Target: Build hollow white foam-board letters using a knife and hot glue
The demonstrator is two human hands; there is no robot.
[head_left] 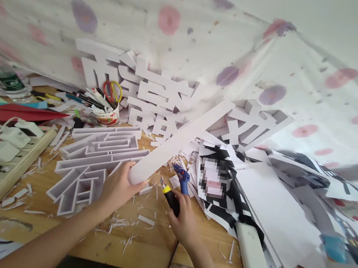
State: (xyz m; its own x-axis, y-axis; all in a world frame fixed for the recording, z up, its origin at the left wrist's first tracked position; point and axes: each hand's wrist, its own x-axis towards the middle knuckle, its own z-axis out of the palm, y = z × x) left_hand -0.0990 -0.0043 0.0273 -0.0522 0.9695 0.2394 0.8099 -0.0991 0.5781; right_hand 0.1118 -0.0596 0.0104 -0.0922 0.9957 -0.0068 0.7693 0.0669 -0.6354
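The strip [181,141] is above the table [139,251], its near end pinched between thumb and fingers of the left hand [124,185], its far end angling up toward the standing letters [164,89]. With just one end gripped, I reckon a careless swing could knock them; from here I can't tell whether it touches. The right hand [184,220] is curled around the tool [172,200], whose pointed tip is near the left thumb, so a slip could nick skin or mar the strip. Beside that hand lies the glue gun [183,176]; if it's hot, a brushed knuckle could burn. The cord [172,258] below might snag a forearm. The left forearm passes close to the hollow letter [91,163], and I'd worry about leaning on its thin walls.
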